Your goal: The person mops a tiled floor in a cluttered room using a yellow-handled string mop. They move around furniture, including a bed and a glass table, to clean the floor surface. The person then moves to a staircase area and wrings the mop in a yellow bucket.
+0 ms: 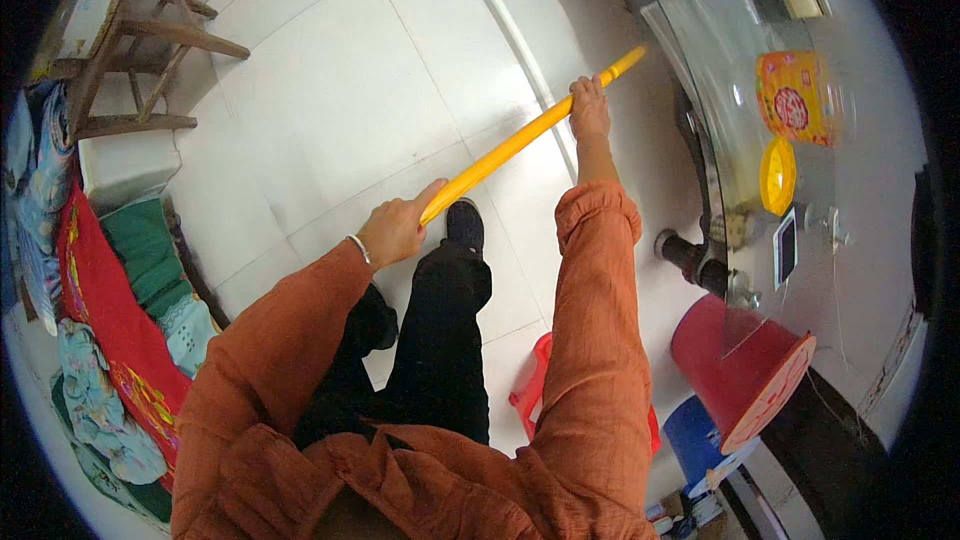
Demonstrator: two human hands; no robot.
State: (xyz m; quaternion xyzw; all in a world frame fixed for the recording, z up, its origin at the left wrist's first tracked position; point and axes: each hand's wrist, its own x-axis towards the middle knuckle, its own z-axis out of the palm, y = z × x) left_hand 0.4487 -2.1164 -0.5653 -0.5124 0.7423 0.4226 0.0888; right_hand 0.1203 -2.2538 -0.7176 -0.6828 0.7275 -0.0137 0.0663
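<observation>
Rust-orange crinkled-cloth sleeves (600,270) nearest. L hand (395,230), pale smooth bangle (358,248) at wrist, clamped on near end of long, slim, round yellow pole (510,148), fingertips mostly hidden. R hand (590,108) fingers wrapped round it nr far end. Pole slants diag. above glossy white tile floor (310,70). To R, on clear glossy tabletop (818,180): orange-yellow cyl. tub (778,70) w/ rnd red printed emblem. Far L: worn brown wooden stool (165,32).

Pole (520,140) yellow; sleeves (600,340) rust-orange; tiles (320,80) white; cloth (105,405) pale-blue, floral.
</observation>
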